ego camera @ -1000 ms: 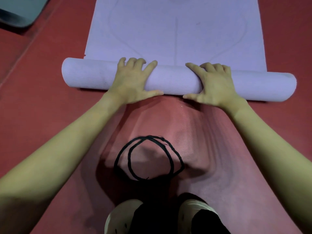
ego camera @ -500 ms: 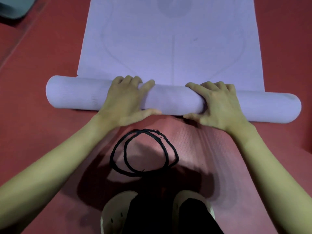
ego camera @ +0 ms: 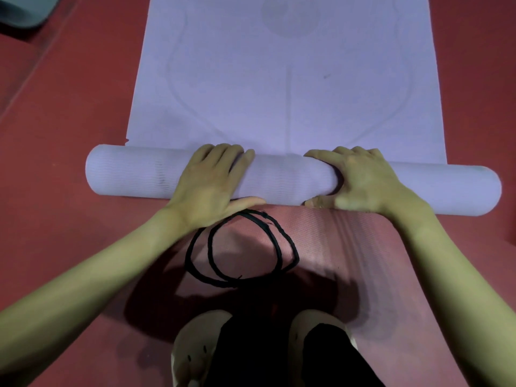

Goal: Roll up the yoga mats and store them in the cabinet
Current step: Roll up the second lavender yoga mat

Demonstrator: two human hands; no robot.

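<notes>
A pale purple yoga mat lies on the red floor, its near end wound into a thick roll that runs left to right. The flat part stretches away from me. My left hand lies over the roll left of centre, fingers draped over the top and thumb along the near underside. Right of centre, my right hand grips the roll, with fingers curled over the top and the thumb tucked beneath.
A black cord coiled in two loops lies on the floor just in front of the roll, by my left wrist. My two pale shoes are at the bottom edge. A grey mat corner shows at the top left.
The roll sits lower in the view and closer to the black cord than before. My right hand has gone from lying flat on the roll to curling round it.
</notes>
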